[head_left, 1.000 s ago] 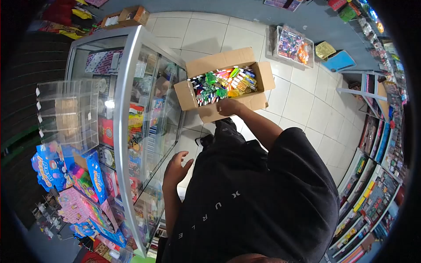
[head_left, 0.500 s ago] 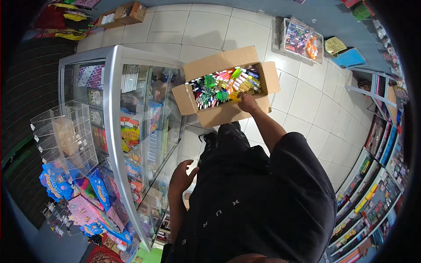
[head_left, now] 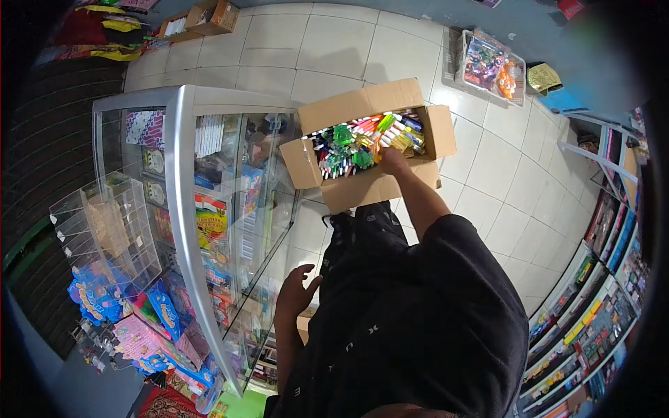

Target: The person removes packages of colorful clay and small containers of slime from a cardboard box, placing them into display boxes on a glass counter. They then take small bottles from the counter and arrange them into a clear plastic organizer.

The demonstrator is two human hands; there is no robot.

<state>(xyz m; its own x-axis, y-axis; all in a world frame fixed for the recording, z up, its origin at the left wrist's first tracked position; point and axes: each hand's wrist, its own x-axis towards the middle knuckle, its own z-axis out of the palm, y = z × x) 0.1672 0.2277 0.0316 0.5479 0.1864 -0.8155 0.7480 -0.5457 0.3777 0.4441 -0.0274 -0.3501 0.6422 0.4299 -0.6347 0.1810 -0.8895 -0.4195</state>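
Note:
An open cardboard box with its flaps folded out stands on the tiled floor in front of my legs. Inside lie many pens and markers in white, pink, yellow and dark colours, with shiny green pieces on the left side. My right hand reaches over the near flap into the contents, its fingers curled down among yellow items. Whatever it grips is hidden under the hand. My left hand hangs by the glass display case, holding nothing, fingers apart.
Left of me, the case carries a clear plastic rack and bright packaged toys on top. A white basket of small goods sits at the back right. Stocked shelves curve along the right; more cartons stand at the back left.
The view has shifted slightly, so the box appears a little lower and further right. My right hand stays in the box, and my left hand remains beside the case.

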